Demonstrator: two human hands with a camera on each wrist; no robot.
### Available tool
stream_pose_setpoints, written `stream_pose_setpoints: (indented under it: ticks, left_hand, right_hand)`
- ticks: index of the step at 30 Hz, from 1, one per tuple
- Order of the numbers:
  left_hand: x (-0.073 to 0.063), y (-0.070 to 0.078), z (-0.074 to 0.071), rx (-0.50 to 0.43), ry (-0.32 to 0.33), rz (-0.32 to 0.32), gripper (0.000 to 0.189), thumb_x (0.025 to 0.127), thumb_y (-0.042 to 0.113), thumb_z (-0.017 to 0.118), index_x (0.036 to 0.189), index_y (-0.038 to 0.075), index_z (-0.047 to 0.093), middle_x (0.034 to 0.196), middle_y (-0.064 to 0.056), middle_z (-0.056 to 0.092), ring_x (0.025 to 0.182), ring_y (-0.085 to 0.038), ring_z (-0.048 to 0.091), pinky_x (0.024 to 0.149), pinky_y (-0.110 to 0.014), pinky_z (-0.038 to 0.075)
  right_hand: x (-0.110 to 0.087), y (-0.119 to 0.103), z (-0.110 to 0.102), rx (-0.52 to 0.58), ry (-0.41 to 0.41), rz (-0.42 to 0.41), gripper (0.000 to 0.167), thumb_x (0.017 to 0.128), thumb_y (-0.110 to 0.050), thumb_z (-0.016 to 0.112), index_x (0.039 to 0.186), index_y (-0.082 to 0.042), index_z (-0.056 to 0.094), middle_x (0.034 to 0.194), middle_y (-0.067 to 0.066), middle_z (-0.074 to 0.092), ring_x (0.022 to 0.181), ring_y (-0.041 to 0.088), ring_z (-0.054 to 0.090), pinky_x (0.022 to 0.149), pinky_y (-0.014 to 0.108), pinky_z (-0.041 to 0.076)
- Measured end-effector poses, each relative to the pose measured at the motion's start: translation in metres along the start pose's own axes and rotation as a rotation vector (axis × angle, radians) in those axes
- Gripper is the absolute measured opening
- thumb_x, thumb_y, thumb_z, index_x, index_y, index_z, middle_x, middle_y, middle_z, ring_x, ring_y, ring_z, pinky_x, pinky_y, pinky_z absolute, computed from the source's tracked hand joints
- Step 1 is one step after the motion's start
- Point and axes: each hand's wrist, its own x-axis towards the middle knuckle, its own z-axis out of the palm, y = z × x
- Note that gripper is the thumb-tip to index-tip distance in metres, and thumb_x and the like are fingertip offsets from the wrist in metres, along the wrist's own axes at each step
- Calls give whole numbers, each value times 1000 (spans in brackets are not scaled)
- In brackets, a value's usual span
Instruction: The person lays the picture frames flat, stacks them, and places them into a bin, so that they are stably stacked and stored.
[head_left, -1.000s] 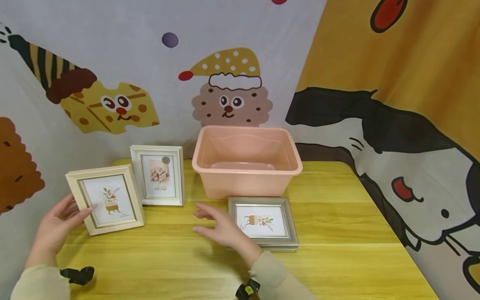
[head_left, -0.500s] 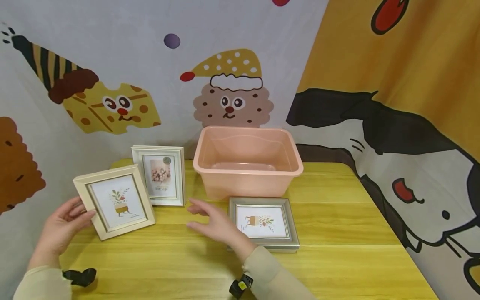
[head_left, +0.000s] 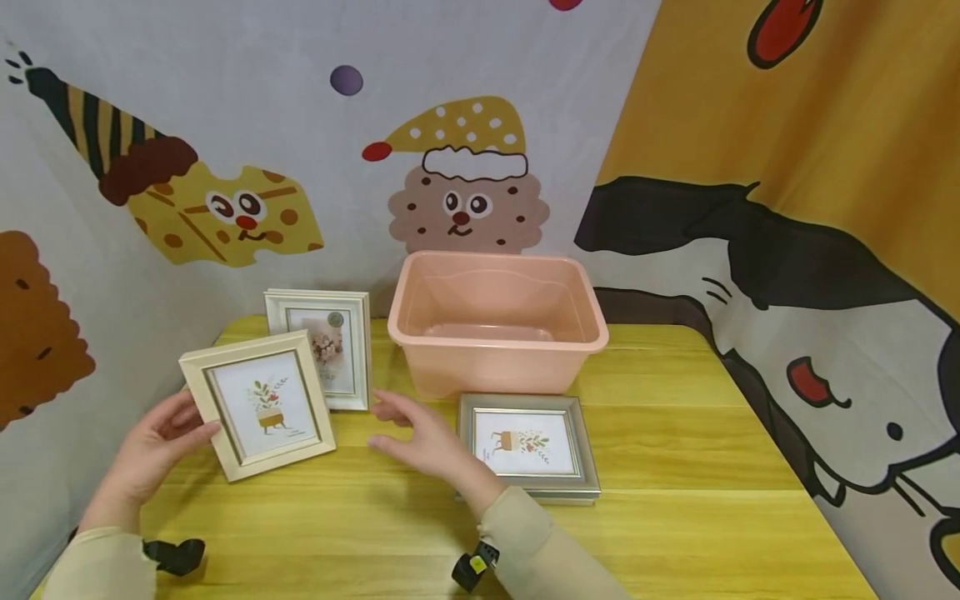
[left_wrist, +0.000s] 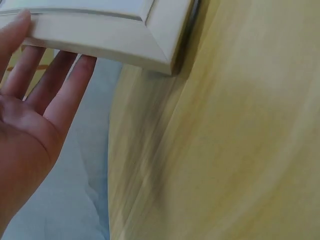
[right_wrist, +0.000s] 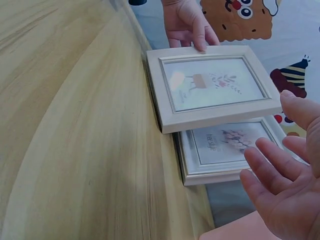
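My left hand (head_left: pixel 161 446) grips the left edge of a cream picture frame (head_left: pixel 318 396), thumb on the front and fingers behind. The frame stands tilted and holds a plant-pot print. Behind it, partly covered, a white picture frame (head_left: pixel 363 350) with a pink flower print stands upright. My right hand (head_left: pixel 423 442) holds nothing; its fingers are spread loosely to the right of both frames. In the right wrist view the cream frame (right_wrist: pixel 220 116) overlaps the white frame (right_wrist: pixel 215 177), and the right fingertips are close to them. A silver-grey picture frame (head_left: pixel 528 483) lies flat beyond my right wrist.
A pink plastic tub (head_left: pixel 495 367) stands at the back of the yellow wooden table (head_left: pixel 675 433), just behind the silver-grey frame. A cartoon-print cloth (head_left: pixel 262 83) hangs behind and beside the table.
My left hand has carried the cream frame rightward, so it now covers more of the white frame. My right hand has shifted slightly left, toward the frames.
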Motion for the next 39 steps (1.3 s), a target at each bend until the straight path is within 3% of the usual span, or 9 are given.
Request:
stream_pose_setpoints:
  ticks: [3, 5, 10, 12, 22, 27, 32, 36, 39]
  left_hand:
    - [1, 1, 3, 151, -12, 16, 60, 94, -10, 59, 146, 18, 50, 118, 25, 63, 100, 8, 59, 75, -10, 49]
    - [1, 1, 5, 182, -22, -3, 59, 95, -7, 59, 147, 20, 49, 117, 26, 63, 99, 7, 59, 74, -11, 50]
    - [-1, 2, 9, 56, -29, -63, 55, 95, -7, 59, 135, 31, 56, 107, 19, 70, 91, 2, 64, 68, -18, 55]
    - [-1, 3, 13, 32, -43, -42, 55, 95, -9, 59, 134, 29, 58, 106, 17, 71, 90, 0, 65, 68, -18, 56]
    - [-1, 33, 48, 335, -34, 152, 46, 89, -14, 64, 133, -3, 57, 109, 20, 68, 91, 0, 67, 70, -17, 55]
    - [-1, 50, 69, 355, -8, 263, 53, 80, -23, 66, 129, -4, 62, 111, 19, 67, 93, 2, 66, 71, -15, 55]
    - [3, 61, 85, 415, 10, 478, 60, 66, -29, 73, 118, 1, 71, 115, 7, 69, 101, 3, 63, 82, -11, 51]
    - [8, 67, 96, 504, -28, 643, 27, 89, 8, 75, 116, 4, 73, 115, 2, 71, 107, 3, 61, 86, -11, 48]
    - [12, 71, 105, 564, -57, 725, 40, 99, 38, 59, 117, 5, 73, 113, -2, 72, 109, 3, 60, 88, -11, 48]
  right_hand:
    - [1, 0, 0, 0, 8, 2, 63, 94, -24, 72, 148, -9, 44, 130, 7, 63, 119, 14, 58, 104, 30, 45]
    - [1, -1, 0, 2, 14, 5, 63, 93, -24, 72, 148, -10, 44, 130, 7, 63, 119, 14, 58, 104, 29, 45]
    - [1, -4, -2, 29, 34, 0, 64, 93, -22, 72, 148, -9, 44, 130, 10, 63, 119, 16, 58, 104, 26, 43]
    - [1, -7, -4, 51, 50, -13, 63, 93, -20, 72, 149, -9, 43, 130, 11, 63, 120, 17, 58, 104, 26, 43]
    - [-5, -26, -24, 112, 232, -106, 64, 91, -13, 72, 149, -16, 45, 138, 2, 58, 125, 17, 54, 107, 33, 42]
    - [-11, -32, -35, 70, 314, -177, 63, 89, -10, 74, 147, -14, 48, 139, 0, 58, 125, 18, 54, 106, 36, 43]
    - [-15, -34, -43, 20, 345, -271, 65, 85, -6, 77, 143, -6, 50, 138, 3, 59, 126, 20, 54, 110, 38, 40]
    - [-16, -33, -45, -42, 331, -329, 64, 82, -8, 80, 140, -7, 54, 137, 5, 59, 127, 21, 52, 111, 41, 37]
    - [-17, -29, -44, -101, 319, -373, 61, 81, -9, 81, 137, -8, 57, 134, 6, 60, 125, 21, 53, 109, 40, 39]
